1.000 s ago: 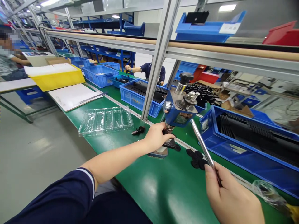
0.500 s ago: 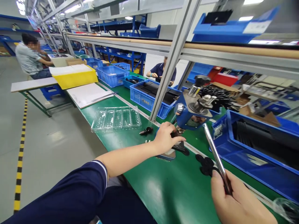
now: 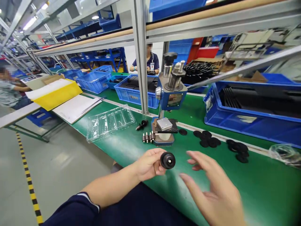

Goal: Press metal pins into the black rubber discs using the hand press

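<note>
My left hand (image 3: 150, 164) is closed around a round black part (image 3: 167, 160) with a small pale tip at its centre, held over the green bench (image 3: 188, 185). To its right, my right hand (image 3: 211, 185) is open and touches nothing, thumb and fingers spread. Behind them stands a blue hand press (image 3: 172, 97) with a metal block (image 3: 164, 124) on its base. Its long lever (image 3: 244, 66) slants up to the right. Left of the base are several small dark cylinders with white pins (image 3: 148, 137) and another black part (image 3: 141, 125) lying on its side.
Black discs (image 3: 207, 138) lie in groups right of the press. A clear plastic tray (image 3: 110, 123) rests at left. Blue crates (image 3: 254, 125) line the back, behind a metal post (image 3: 140, 59). A person (image 3: 152, 61) sits across the bench.
My left hand has come away from the press toward me with the black part in it. My right hand has let go of the lever and opened. The view has turned right.
</note>
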The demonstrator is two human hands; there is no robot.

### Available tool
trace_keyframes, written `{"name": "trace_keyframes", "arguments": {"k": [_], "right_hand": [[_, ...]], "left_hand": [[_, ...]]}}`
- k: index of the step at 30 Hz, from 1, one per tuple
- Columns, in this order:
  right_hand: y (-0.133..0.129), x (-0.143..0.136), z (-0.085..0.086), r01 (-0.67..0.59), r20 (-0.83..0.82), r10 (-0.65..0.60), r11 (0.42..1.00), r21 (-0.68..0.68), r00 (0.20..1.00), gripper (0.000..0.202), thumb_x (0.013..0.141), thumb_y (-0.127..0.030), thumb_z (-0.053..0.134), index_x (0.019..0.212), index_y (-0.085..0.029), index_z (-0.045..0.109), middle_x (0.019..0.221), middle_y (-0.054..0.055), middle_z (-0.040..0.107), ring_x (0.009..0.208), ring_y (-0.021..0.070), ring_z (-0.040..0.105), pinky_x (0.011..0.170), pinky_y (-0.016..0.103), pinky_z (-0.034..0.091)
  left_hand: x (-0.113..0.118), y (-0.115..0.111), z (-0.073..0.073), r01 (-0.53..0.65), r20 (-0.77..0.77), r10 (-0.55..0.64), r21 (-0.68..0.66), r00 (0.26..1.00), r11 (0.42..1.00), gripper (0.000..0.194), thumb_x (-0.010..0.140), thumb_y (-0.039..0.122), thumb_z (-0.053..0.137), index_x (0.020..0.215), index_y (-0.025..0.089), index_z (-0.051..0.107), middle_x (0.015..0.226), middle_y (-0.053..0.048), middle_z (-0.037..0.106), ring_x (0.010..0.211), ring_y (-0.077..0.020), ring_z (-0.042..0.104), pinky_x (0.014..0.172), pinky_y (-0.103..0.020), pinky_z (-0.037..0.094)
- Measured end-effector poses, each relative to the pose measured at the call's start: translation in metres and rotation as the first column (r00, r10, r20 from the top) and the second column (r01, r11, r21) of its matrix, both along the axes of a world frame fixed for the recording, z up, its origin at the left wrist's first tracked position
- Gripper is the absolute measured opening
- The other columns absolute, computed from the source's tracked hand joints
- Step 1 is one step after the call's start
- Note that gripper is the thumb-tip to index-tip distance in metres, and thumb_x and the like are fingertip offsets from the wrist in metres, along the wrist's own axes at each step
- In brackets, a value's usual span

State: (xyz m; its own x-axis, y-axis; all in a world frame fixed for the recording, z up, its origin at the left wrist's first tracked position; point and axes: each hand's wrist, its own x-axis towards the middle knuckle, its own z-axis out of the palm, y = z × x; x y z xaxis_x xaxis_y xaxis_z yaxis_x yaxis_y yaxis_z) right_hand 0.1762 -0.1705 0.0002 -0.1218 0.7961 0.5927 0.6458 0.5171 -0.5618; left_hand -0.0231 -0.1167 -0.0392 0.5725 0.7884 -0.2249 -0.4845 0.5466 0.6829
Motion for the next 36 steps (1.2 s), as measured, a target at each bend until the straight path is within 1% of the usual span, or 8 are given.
{"name": "trace_keyframes", "arguments": {"k": [3,5,7,13,19,24,33,36], "right_hand": [[0.002,-0.024,-0.029,-0.137,-0.037,0.135,0.989,-0.062,0.99,0.049,0.087,-0.026,0.065,0.133,-0.022,0.05,0.114,0.009,0.058,0.096,0.0172,0.058,0.08,0.029,0.052],[0.001,-0.027,-0.044,-0.164,-0.073,0.158,0.983,-0.086,0.985,0.045,0.088,-0.022,0.064,0.131,-0.021,0.051,0.108,0.008,0.059,0.094,0.0164,0.058,0.08,0.029,0.052],[-0.002,-0.027,-0.051,-0.175,-0.092,0.165,0.978,-0.117,0.982,0.042,0.088,-0.02,0.063,0.128,-0.021,0.052,0.106,0.007,0.059,0.092,0.0159,0.058,0.08,0.03,0.051],[-0.006,-0.024,-0.052,-0.158,-0.106,0.142,0.974,-0.161,0.984,0.039,0.089,-0.022,0.062,0.127,-0.021,0.053,0.106,0.008,0.06,0.092,0.017,0.058,0.081,0.031,0.052],[-0.012,-0.016,-0.047,-0.205,-0.091,0.188,0.952,-0.226,0.978,0.037,0.092,-0.019,0.056,0.129,-0.022,0.051,0.111,0.007,0.06,0.095,0.015,0.058,0.082,0.029,0.051],[-0.013,-0.012,-0.046,-0.17,-0.06,0.16,0.958,-0.233,0.985,0.033,0.093,-0.019,0.054,0.126,-0.022,0.053,0.104,0.004,0.063,0.087,0.0126,0.059,0.078,0.026,0.051],[-0.011,-0.011,-0.051,-0.145,0.062,0.181,0.917,-0.371,0.982,0.029,0.094,-0.025,0.05,0.121,-0.019,0.057,0.1,0.005,0.066,0.079,0.0143,0.062,0.076,0.032,0.054],[-0.012,-0.008,-0.056,-0.138,0.089,0.181,0.925,-0.355,0.979,0.03,0.094,-0.022,0.046,0.121,-0.017,0.058,0.103,0.007,0.067,0.084,0.0159,0.064,0.079,0.033,0.055]], "left_hand": [[0.0,-0.013,-0.015,0.078,0.066,-0.069,-0.16,0.995,0.984,0.025,0.079,0.032,0.073,0.089,0.012,0.062,0.071,-0.001,0.055,0.047,-0.0032,0.044,0.041,-0.016,0.024],[0.002,-0.017,-0.021,0.088,0.059,-0.077,-0.202,0.995,0.975,0.024,0.08,0.031,0.072,0.091,0.012,0.063,0.073,-0.002,0.056,0.047,-0.0028,0.044,0.042,-0.016,0.022],[0.003,-0.018,-0.025,0.091,0.04,-0.085,-0.21,0.996,0.973,0.024,0.081,0.033,0.071,0.091,0.012,0.065,0.077,-0.004,0.059,0.047,-0.0028,0.044,0.042,-0.017,0.022],[0.005,-0.019,-0.028,0.124,0.005,-0.126,-0.204,0.992,0.971,0.026,0.08,0.034,0.071,0.093,0.012,0.067,0.089,-0.008,0.064,0.047,-0.0019,0.042,0.043,-0.018,0.022],[0.003,-0.019,-0.031,0.12,0.017,-0.119,-0.184,0.993,0.976,0.027,0.08,0.037,0.072,0.085,0.012,0.063,0.073,-0.003,0.058,0.047,-0.0034,0.043,0.044,-0.018,0.022],[0.0,-0.021,-0.038,0.096,-0.037,-0.101,-0.127,0.994,0.987,0.033,0.08,0.042,0.072,0.089,0.012,0.062,0.072,-0.003,0.057,0.048,-0.0052,0.047,0.045,-0.019,0.026],[0.001,-0.025,-0.044,0.029,-0.198,-0.033,-0.026,0.98,0.999,0.036,0.078,0.042,0.074,0.091,0.012,0.061,0.071,-0.003,0.062,0.047,-0.0061,0.05,0.045,-0.019,0.034],[0.002,-0.025,-0.046,0.036,-0.222,-0.043,-0.039,0.974,0.999,0.039,0.075,0.045,0.075,0.087,0.012,0.059,0.064,0.0,0.059,0.044,-0.006,0.049,0.043,-0.019,0.033]]}}
